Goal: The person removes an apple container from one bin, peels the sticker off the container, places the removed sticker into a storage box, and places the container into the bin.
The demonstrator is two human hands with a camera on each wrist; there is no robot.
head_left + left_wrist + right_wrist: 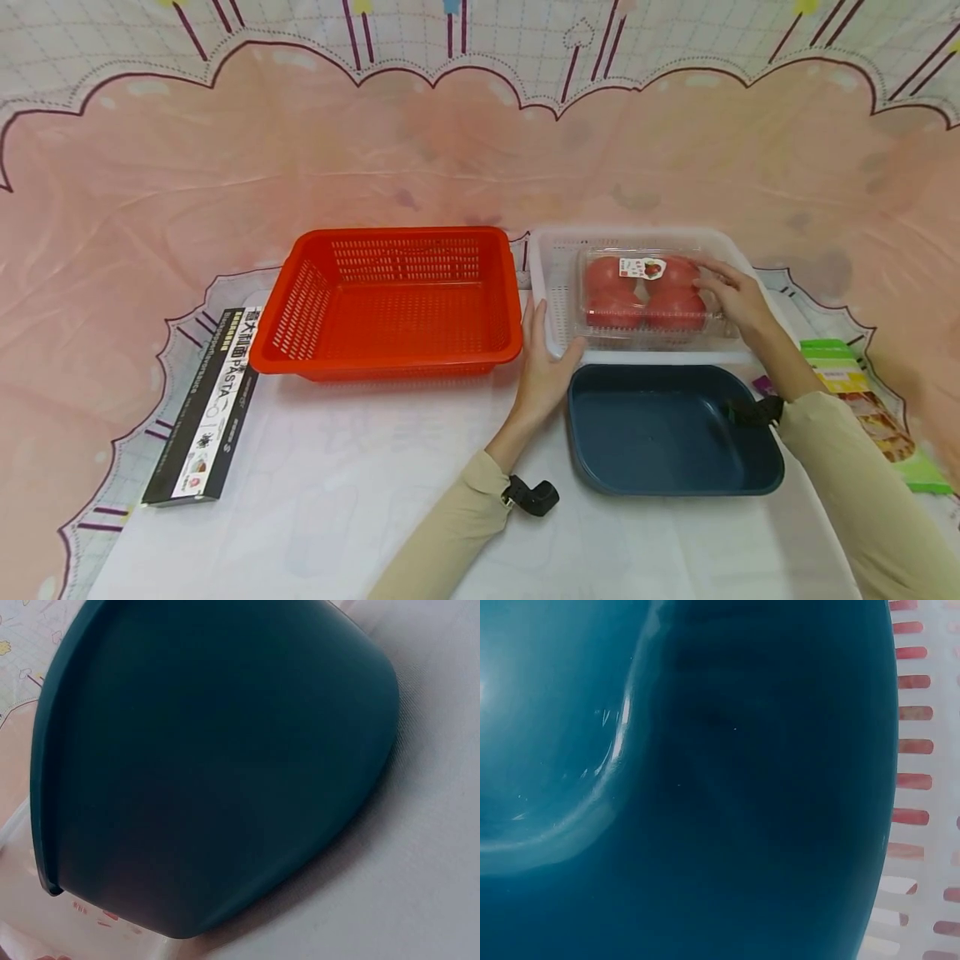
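A clear plastic box of tomatoes with a white label lies in the white slotted basket at centre right. My right hand reaches over the basket's right side, its extended fingers touching the box's right end; the thumb is hidden. Against the basket's front left corner rests my left hand, fingers straight along the outside and thumb spread towards the front rim. Neither hand shows clearly in the wrist views. A dark blue basin stands in front of the basket, filling most of both the left wrist view and right wrist view.
Left of my left hand stands a red-orange slotted basket with nothing in it. A black and white pasta box lies at the table's left edge. Beyond my right forearm is a green and yellow food packet. A patterned cloth hangs behind.
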